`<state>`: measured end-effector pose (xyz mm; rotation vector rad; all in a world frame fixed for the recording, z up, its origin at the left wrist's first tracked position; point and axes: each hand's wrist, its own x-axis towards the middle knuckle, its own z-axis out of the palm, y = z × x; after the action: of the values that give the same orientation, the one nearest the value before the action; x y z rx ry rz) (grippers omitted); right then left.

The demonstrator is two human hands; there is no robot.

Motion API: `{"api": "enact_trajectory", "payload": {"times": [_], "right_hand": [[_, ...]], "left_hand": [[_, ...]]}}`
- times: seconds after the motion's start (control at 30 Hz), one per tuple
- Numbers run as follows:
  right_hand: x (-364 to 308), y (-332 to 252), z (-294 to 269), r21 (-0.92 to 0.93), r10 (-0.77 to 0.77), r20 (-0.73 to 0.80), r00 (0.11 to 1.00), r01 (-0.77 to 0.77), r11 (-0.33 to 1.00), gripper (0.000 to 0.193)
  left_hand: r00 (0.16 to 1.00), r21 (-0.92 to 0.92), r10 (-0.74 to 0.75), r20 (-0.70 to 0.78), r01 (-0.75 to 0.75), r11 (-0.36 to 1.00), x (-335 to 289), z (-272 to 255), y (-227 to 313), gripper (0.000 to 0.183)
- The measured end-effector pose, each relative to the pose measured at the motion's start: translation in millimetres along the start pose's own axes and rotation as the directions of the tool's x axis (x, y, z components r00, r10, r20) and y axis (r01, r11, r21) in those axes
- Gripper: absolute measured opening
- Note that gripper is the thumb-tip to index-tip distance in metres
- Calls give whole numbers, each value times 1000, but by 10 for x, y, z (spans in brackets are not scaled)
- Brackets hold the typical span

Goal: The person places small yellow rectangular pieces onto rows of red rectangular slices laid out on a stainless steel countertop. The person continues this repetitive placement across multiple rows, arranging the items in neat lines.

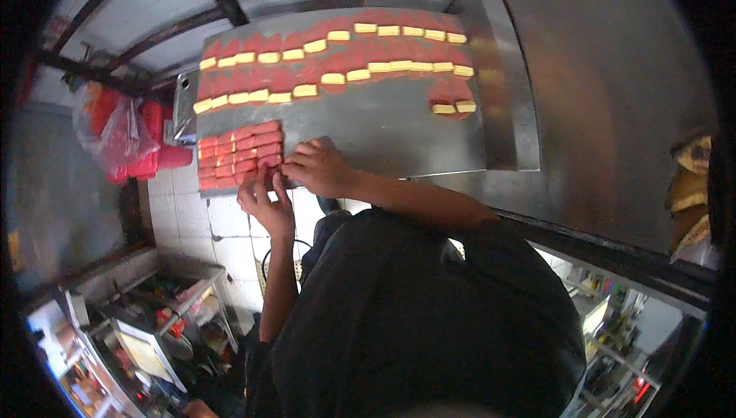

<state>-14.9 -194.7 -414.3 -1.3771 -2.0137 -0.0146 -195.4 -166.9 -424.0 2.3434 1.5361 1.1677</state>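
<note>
A block of rolled red meat slices (239, 145) lies in tight rows at the near left corner of the steel table. My left hand (266, 207) is at its near right corner, fingertips pinching a meat roll (270, 162). From the right, my right hand (320, 170) meets the same roll with curled fingers; they partly hide it. Beyond, two long rows of flat meat slices (337, 56) cross the table, each slice bearing a pale yellow stick (333, 79) that looks like cheese. Two more slices with sticks (444, 109) lie at the right.
The steel table (368, 134) ends close to my body. A raised metal ledge (502, 88) borders its right side. Red plastic crates and a clear bag (123, 138) stand at the left. Behind me at lower left is a cluttered rack (180, 303), with part of another person's hand (199, 409).
</note>
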Motion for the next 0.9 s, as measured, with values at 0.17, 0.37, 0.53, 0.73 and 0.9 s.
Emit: {"api": "enact_trajectory", "payload": {"times": [0.17, 0.37, 0.53, 0.73, 0.9], "right_hand": [[-112, 63, -16, 97, -10, -2, 1000, 10, 995, 16], [4, 72, 6, 103, 4, 81, 997, -13, 995, 19], [75, 35, 94, 69, 48, 18, 999, -49, 996, 23], [-683, 747, -1063, -140, 305, -299, 904, -358, 923, 17], [-1693, 1177, -2033, -391, 610, -251, 752, -655, 646, 18]], "left_hand": [[992, -159, -123, -1, 121, 980, -49, 69, 94, 33], [999, -85, -31, 35, 34, 996, -79, 152, 20, 32], [1000, -93, 12, -10, -13, 996, -31, 188, -51, 30], [976, -61, 216, -22, -216, 974, 264, 126, 622, 27], [778, -650, 599, 191, -356, 671, 456, 1045, 1912, 28]]}}
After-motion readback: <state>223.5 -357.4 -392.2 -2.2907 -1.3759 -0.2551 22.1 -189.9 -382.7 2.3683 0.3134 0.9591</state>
